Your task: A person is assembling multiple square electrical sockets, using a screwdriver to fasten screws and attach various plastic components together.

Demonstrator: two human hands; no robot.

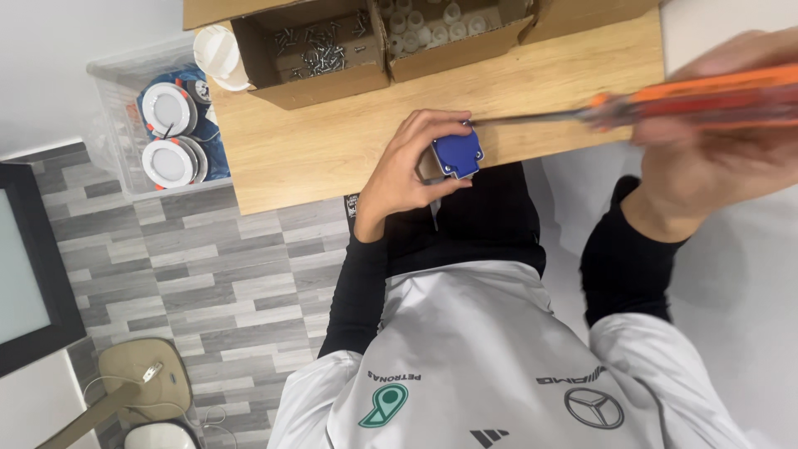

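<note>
My left hand grips a small blue socket-like box with a grey back, held at the near edge of the wooden table. My right hand is closed on an orange-handled screwdriver, blurred and close to the camera. Its metal shaft runs left, and the tip meets the top corner of the blue box.
Two open cardboard boxes stand at the table's far side, one with screws, one with white plastic plugs. A white cup sits at the table's corner. A clear bin of round white lamps stands on the grey plank floor.
</note>
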